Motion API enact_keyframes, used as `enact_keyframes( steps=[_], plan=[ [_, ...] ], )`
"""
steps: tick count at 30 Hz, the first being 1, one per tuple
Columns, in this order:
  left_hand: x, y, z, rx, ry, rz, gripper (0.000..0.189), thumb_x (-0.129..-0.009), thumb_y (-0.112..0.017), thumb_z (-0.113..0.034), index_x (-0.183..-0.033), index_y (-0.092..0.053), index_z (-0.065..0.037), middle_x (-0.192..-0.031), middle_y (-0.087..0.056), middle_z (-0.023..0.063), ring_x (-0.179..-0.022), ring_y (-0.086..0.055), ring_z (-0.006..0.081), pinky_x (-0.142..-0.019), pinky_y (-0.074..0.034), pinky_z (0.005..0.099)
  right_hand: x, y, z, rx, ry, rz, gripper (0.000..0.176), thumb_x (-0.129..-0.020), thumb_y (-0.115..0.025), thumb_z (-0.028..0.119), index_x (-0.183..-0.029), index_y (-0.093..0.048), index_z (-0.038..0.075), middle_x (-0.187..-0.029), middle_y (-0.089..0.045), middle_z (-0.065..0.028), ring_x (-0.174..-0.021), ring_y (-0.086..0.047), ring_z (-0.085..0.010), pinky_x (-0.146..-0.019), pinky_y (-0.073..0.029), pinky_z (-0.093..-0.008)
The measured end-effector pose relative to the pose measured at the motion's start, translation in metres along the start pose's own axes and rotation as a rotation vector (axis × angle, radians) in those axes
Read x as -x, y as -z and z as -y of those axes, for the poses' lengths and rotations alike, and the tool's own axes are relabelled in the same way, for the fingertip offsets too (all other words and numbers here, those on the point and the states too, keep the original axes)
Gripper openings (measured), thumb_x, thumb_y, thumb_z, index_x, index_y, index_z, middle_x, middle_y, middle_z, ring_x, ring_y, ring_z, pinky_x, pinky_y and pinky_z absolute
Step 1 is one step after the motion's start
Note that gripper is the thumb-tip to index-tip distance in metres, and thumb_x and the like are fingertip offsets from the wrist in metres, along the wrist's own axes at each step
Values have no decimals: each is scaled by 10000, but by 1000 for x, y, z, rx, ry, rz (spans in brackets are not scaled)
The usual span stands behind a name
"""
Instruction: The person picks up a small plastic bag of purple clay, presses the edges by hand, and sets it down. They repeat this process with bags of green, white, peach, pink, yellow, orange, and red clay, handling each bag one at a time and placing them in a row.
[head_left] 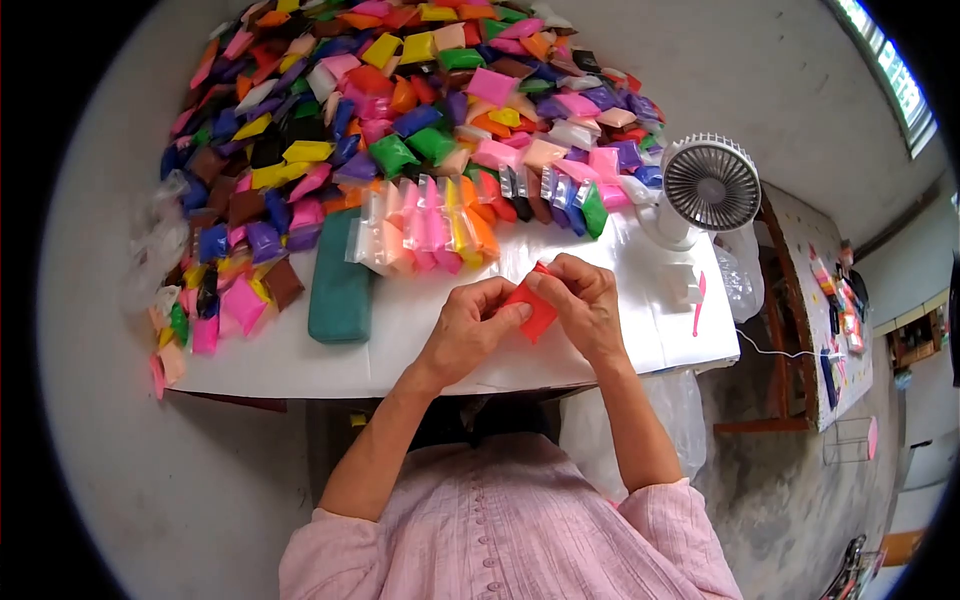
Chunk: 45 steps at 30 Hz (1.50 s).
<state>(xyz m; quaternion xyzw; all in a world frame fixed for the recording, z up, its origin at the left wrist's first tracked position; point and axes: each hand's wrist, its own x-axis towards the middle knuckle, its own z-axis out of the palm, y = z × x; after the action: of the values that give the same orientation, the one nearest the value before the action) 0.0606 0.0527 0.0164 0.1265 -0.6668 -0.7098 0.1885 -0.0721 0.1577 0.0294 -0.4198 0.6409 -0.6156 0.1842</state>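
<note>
Both my hands hold one small red packet (pixel 532 310) just above the white table top (pixel 420 340). My left hand (pixel 468 328) pinches its left side with thumb and fingers. My right hand (pixel 585 300) grips its upper right corner. Right behind the hands stands a row of upright clear-wrapped packets (pixel 440 225) in pink, yellow, orange, red and blue. Beyond that row a large heap of colourful packets (pixel 400 90) covers the far part of the table.
A dark green flat case (pixel 340 285) lies left of my hands. A small white desk fan (pixel 705 190) stands at the table's right edge, with a pink tool (pixel 698 303) beside it. A cable runs off right toward a low bench with more items (pixel 840 300).
</note>
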Motion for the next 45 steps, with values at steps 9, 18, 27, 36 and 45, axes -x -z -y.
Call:
enact_keyframes(
  steps=[9, 18, 27, 36, 45],
  plan=[
    [2, 0, -3, 108, 19, -43, 177, -923, -606, -173, -945, -638, 0, -797, -605, -19, -709, -507, 37, -662, -420, 199, 11, 7, -3, -59, -171, 44, 279, -892, -661, 243, -790, -634, -15, -652, -527, 44, -606, -421, -38, -527, -364, -225],
    [2, 2, 0, 241, 57, -172, 164, -931, -591, -186, -964, -662, -42, -719, -587, -40, -587, -457, -2, -512, -342, 154, 11, -1, 9, -47, -227, 136, 249, -877, -669, 220, -839, -662, -26, -668, -573, 21, -610, -469, -46, -537, -394, -236],
    [3, 3, -1, 175, 48, -140, 162, -931, -586, -198, -960, -655, -54, -680, -572, -32, -554, -433, 5, -500, -321, 166, 14, 3, 0, -8, -261, 223, 295, -879, -672, 256, -795, -664, -27, -646, -579, 0, -596, -477, -55, -531, -393, -244],
    [6, -11, -2, -115, -142, -134, 223, -956, -556, -196, -1025, -617, 7, -742, -598, 26, -622, -494, 91, -583, -424, 250, 9, -2, 14, -171, -439, -17, 316, -888, -657, 311, -808, -671, 5, -685, -589, 17, -586, -482, -41, -519, -380, -203],
    [6, -12, 2, -859, -566, -252, 138, -915, -579, -125, -941, -587, 10, -803, -596, 175, -733, -591, 345, -643, -474, 395, 1, 1, 12, -269, -568, 6, 305, -854, -687, 354, -748, -643, 71, -624, -565, 26, -501, -468, -32, -424, -295, -186]
  ],
)
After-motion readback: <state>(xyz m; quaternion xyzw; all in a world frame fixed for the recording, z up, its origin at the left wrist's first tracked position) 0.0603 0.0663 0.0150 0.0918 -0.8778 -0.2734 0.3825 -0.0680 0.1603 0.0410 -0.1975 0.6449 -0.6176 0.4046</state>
